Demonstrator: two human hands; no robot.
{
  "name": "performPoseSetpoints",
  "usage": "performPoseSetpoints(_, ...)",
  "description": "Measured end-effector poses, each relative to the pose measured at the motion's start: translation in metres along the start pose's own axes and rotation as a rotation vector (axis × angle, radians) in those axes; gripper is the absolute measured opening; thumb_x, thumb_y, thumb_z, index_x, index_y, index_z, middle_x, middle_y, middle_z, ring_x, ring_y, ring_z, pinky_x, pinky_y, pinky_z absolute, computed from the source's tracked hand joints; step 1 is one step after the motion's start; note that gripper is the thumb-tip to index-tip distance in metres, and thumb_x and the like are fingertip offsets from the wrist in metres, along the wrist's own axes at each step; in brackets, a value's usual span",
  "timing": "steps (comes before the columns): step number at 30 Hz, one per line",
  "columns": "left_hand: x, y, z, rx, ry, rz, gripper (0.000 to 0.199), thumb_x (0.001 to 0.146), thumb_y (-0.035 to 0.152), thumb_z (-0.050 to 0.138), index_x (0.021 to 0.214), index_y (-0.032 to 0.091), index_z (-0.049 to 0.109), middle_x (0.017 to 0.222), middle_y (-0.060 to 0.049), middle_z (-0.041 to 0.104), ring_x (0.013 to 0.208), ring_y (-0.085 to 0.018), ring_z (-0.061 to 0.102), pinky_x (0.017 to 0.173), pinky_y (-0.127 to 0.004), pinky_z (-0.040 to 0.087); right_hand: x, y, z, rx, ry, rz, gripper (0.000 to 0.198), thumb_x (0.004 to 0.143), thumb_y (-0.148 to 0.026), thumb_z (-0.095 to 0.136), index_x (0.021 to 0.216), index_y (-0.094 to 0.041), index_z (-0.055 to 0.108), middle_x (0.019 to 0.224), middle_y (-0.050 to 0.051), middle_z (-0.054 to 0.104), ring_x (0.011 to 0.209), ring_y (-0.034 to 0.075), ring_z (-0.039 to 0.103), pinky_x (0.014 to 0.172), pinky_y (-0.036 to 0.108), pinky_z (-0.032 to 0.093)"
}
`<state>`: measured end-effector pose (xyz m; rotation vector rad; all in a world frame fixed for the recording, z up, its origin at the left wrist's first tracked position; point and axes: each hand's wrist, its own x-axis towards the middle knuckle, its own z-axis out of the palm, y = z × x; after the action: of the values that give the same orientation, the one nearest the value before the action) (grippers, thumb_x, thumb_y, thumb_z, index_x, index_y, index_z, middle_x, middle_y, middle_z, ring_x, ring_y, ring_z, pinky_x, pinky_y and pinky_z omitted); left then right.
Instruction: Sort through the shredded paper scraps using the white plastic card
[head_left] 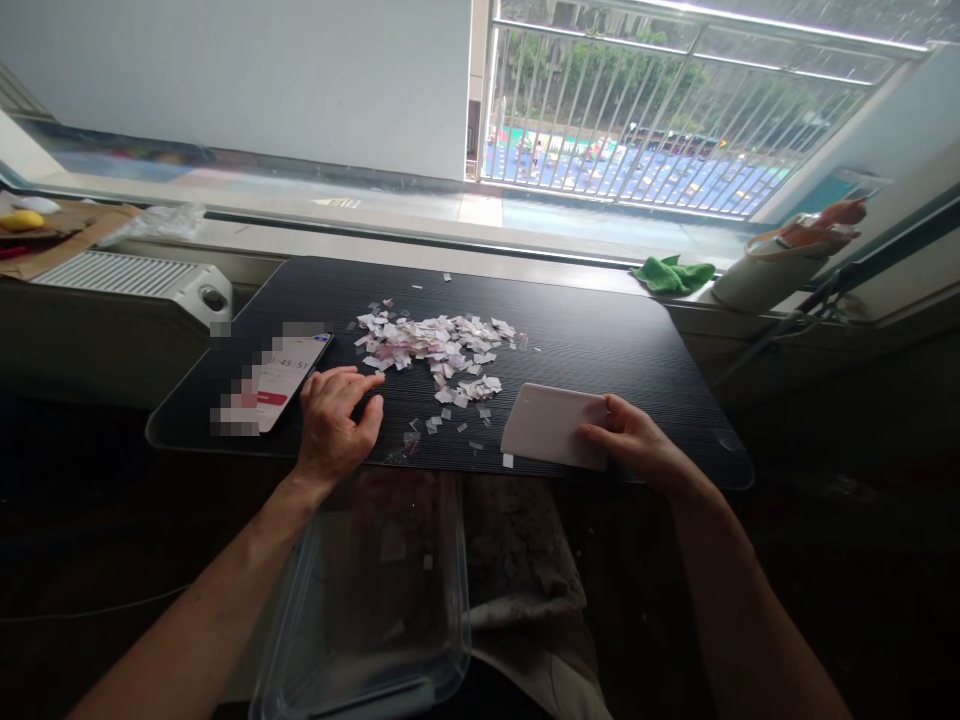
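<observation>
A loose pile of small white and pinkish paper scraps (431, 345) lies on the black tabletop (600, 330), with clear bits scattered in front of it. My right hand (637, 445) grips the right end of a flat white plastic scraper (551, 425) between thumb and fingers. That scraper is low over the table near the front edge, right of the pile; a small white square shows by its lower left corner. To the left of the scraps, my left hand (336, 420) hangs over the front of the table, holding nothing, thumb apart from the fingers.
A phone (281, 385) with a timer on screen lies left of my left hand. Below the table edge sits a clear plastic bin (459, 610) with some scraps inside. A green cloth (673, 275) and a whitish container (769, 270) stand by the window.
</observation>
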<state>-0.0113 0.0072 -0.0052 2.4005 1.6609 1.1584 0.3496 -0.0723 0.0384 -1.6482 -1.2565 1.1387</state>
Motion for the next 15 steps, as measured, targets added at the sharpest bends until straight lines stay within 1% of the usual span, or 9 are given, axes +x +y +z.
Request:
performPoseSetpoints(6, 0.000, 0.000, 0.000, -0.006, 0.005, 0.009, 0.024, 0.087, 0.033, 0.049, 0.097, 0.022, 0.068, 0.097, -0.007, 0.072, 0.110, -0.030, 0.060, 0.103, -0.050, 0.039, -0.006, -0.006, 0.002, 0.022, -0.054, 0.037, 0.034, 0.063, -0.043, 0.077, 0.080, -0.021, 0.058, 0.077, -0.001, 0.071, 0.067, 0.017, 0.065, 0.058, 0.027, 0.051)
performPoseSetpoints(10, 0.000, 0.000, 0.000, -0.012, 0.008, 0.011, 0.025, 0.088, 0.033, 0.048, 0.097, 0.021, 0.068, 0.097, -0.008, 0.072, 0.110, -0.030, 0.060, 0.103, -0.050, 0.039, -0.011, -0.009, -0.001, 0.051, -0.047, 0.044, 0.038, 0.062, -0.045, 0.079, 0.082, -0.020, 0.059, 0.075, -0.001, 0.070, 0.067, 0.017, 0.066, 0.059, 0.027, 0.052)
performPoseSetpoints(15, 0.000, 0.002, 0.000, 0.006, -0.003, -0.015, 0.024, 0.087, 0.032, 0.048, 0.097, 0.023, 0.068, 0.096, -0.006, 0.071, 0.111, -0.028, 0.060, 0.105, -0.049, 0.037, -0.028, -0.014, -0.009, -0.044, -0.060, 0.007, 0.034, 0.067, -0.043, 0.079, 0.083, -0.019, 0.060, 0.072, -0.001, 0.068, 0.065, 0.017, 0.065, 0.057, 0.027, 0.052)
